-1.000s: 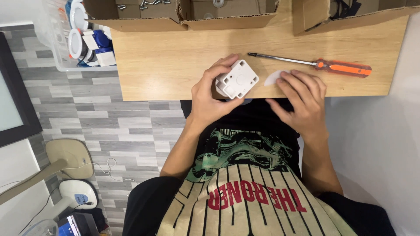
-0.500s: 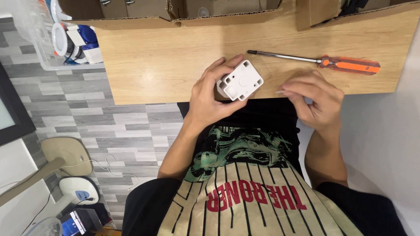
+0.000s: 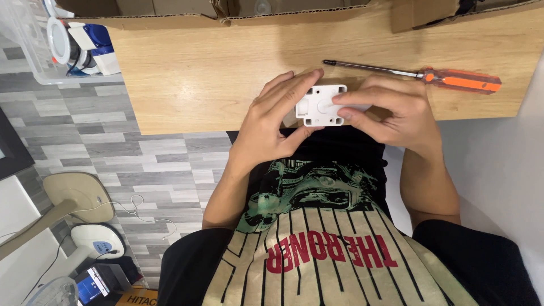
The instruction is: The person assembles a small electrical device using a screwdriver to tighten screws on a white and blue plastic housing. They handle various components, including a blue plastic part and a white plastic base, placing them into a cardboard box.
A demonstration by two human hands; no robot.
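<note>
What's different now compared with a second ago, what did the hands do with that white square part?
The right hand came off the table and moved over to the white square part, fingertips now pressing its face. The left hand kept hold of the part and turned it square to the table edge. The orange-handled screwdriver stayed lying on the table, untouched.

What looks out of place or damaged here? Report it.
Nothing stands out. Both hands, left hand and right hand, hold the white square plastic part at the table edge; the screwdriver lies flat behind it.
</note>
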